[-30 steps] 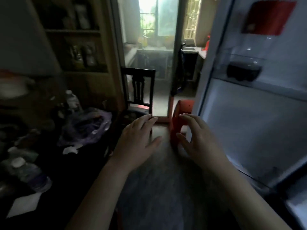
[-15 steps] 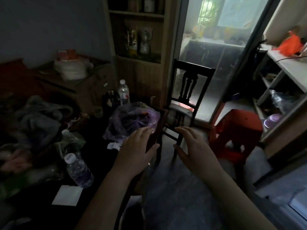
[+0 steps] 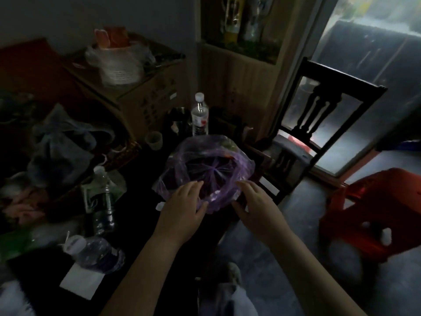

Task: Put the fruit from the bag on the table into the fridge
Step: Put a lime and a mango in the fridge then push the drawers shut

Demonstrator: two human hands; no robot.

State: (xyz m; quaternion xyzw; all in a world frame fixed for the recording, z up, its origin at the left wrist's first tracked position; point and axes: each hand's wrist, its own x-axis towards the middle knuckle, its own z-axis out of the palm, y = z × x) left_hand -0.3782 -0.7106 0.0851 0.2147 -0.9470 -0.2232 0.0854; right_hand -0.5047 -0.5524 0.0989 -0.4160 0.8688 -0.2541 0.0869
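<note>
Both arms are reaching forward, side by side, over the dark desk (image 3: pixel 136 224). The left hand (image 3: pixel 182 210) is facing palm down with its fingers straight, and its fingertips are lying over the near rim of the see-through purple plastic bag (image 3: pixel 205 165). The right hand (image 3: pixel 257 208) is hovering just beside the bag's right edge, palm down, with its fingers loose and a little spread. Neither hand is gripping anything. The bag is sitting on the desk just in front of both hands, with its mouth wide open. It is too dark to tell what is lying inside. A clear plastic water bottle with a white cap (image 3: pixel 200 117) is standing beyond the bag. A red plastic stool (image 3: pixel 376 213) is sitting on the floor, well to the right of the right hand.
</note>
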